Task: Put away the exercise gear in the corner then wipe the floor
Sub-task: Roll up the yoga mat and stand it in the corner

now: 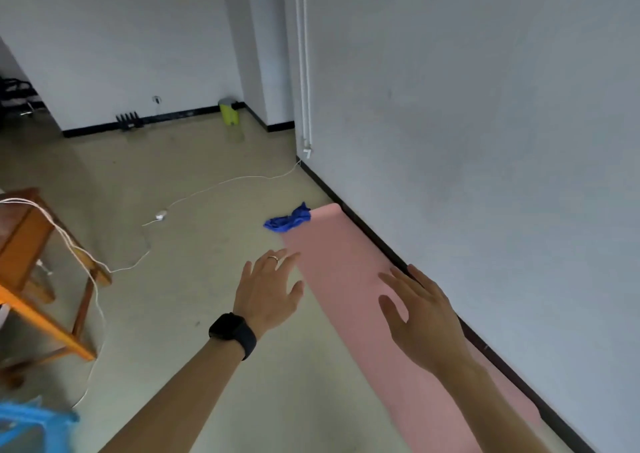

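Flat pink mat (pixel 349 272), crumpled blue cloth (pixel 289 220), glossy beige floor (pixel 194 182)

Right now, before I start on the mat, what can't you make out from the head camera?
- Pink mat: near end cut off by the bottom edge; the right hand covers part.
- Blue cloth: on the mat's far corner or just beside it, unclear.
- Blue object, bottom left: blurred, cut by the edge.
- Dark rack-like thing at the far wall: too small to identify.
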A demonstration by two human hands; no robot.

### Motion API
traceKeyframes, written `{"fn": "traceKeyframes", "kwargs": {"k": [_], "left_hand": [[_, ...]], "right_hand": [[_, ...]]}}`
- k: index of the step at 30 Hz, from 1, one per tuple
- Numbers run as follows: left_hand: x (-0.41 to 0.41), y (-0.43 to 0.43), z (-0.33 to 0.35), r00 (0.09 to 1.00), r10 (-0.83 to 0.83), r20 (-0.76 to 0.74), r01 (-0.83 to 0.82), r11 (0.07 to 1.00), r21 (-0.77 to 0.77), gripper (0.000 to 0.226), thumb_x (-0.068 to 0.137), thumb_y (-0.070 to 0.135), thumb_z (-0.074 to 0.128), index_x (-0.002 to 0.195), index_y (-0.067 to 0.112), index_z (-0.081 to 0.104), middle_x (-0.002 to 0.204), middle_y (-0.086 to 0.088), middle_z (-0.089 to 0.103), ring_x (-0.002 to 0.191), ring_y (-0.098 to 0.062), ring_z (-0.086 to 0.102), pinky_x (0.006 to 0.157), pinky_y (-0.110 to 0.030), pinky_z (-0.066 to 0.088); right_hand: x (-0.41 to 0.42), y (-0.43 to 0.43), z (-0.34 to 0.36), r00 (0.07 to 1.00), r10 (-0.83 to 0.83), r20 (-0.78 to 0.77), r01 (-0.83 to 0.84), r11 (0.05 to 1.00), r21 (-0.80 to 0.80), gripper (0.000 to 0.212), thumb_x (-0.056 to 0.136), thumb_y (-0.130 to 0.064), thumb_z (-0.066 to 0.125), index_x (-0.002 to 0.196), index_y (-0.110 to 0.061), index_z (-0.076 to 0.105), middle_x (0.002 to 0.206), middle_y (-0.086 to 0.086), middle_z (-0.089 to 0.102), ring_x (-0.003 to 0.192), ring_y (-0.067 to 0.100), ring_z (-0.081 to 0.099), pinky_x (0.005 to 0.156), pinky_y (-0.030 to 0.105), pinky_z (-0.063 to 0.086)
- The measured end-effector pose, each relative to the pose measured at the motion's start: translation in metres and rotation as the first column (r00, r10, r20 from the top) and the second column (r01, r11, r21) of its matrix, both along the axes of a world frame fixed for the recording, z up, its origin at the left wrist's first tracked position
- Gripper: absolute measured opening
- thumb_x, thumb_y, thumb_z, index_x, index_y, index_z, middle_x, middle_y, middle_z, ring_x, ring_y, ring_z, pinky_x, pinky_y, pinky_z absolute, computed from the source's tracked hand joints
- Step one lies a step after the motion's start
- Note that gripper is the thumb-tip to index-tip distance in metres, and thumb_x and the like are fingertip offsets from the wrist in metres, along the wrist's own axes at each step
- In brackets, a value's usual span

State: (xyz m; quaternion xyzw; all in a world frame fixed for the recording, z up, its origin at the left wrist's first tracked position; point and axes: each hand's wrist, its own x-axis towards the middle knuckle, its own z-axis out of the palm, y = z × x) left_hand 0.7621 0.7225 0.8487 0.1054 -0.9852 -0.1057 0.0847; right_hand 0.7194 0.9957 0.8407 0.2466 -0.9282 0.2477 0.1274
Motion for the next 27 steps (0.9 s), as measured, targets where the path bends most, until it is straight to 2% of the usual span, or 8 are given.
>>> {"fn": "traceKeyframes", "kwargs": {"k": [3,6,10,14,18,27], "left_hand": [[-0.006,-0.063,0.007,1.0,0.02,-0.003,-0.02,1.0,0.003,0.055,0.098,0.044,0.043,0.152,0.034,0.031,0.159,0.004,0.03,0.148,-0.016,0.021,0.118,-0.046,0.02],[-0.027,-0.112,0.012,1.0,0.02,-0.02,-0.02,1.0,-0.02,0.055,0.098,0.044,0.044,0.151,0.033,0.034,0.158,0.003,0.033,0.147,-0.017,0.024,0.117,-0.046,0.024],[-0.074,-0.171,0.013,0.999,0.024,-0.038,-0.025,0.999,-0.023,0.054,0.098,0.044,0.045,0.15,0.033,0.034,0.158,0.003,0.032,0.147,-0.016,0.023,0.117,-0.045,0.023],[-0.132,-0.233,0.01,0.996,0.039,-0.078,-0.04,0.999,-0.006,0.054,0.097,0.042,0.047,0.15,0.035,0.035,0.157,0.003,0.035,0.147,-0.017,0.024,0.117,-0.044,0.022],[-0.191,-0.304,0.005,0.994,0.073,-0.077,-0.072,0.997,0.023,0.054,0.097,0.042,0.048,0.149,0.036,0.036,0.156,0.003,0.036,0.147,-0.016,0.025,0.117,-0.045,0.024],[-0.299,-0.459,-0.026,0.983,0.18,0.028,-0.181,0.982,0.05,0.053,0.097,0.042,0.048,0.148,0.037,0.036,0.156,0.005,0.035,0.147,-0.017,0.024,0.117,-0.047,0.023]], "right_hand": [[-0.015,-0.063,0.005,1.0,0.028,-0.002,-0.028,1.0,0.005,0.045,0.096,-0.046,0.043,0.136,-0.035,0.058,0.145,-0.011,0.054,0.143,0.016,0.036,0.115,0.04,0.035],[-0.04,-0.115,0.008,0.998,0.053,-0.013,-0.053,0.998,0.027,0.048,0.097,-0.049,0.037,0.138,-0.034,0.057,0.146,-0.009,0.053,0.144,0.019,0.037,0.115,0.042,0.036],[-0.088,-0.179,0.01,0.996,0.077,-0.052,-0.076,0.997,0.032,0.049,0.097,-0.049,0.035,0.135,-0.033,0.059,0.143,-0.007,0.056,0.141,0.021,0.041,0.112,0.04,0.038],[-0.156,-0.247,0.001,0.993,0.097,-0.063,-0.097,0.995,0.014,0.046,0.098,-0.047,0.037,0.135,-0.032,0.06,0.143,-0.007,0.056,0.141,0.021,0.041,0.111,0.045,0.04],[-0.233,-0.322,-0.017,0.991,0.125,0.039,-0.126,0.992,0.029,0.046,0.098,-0.049,0.037,0.139,-0.036,0.055,0.147,-0.012,0.051,0.146,0.016,0.033,0.115,0.046,0.034],[-0.368,-0.464,-0.038,0.977,0.176,0.122,-0.185,0.981,0.063,0.048,0.097,-0.05,0.036,0.138,-0.034,0.057,0.146,-0.012,0.052,0.145,0.015,0.034,0.115,0.044,0.035]]}}
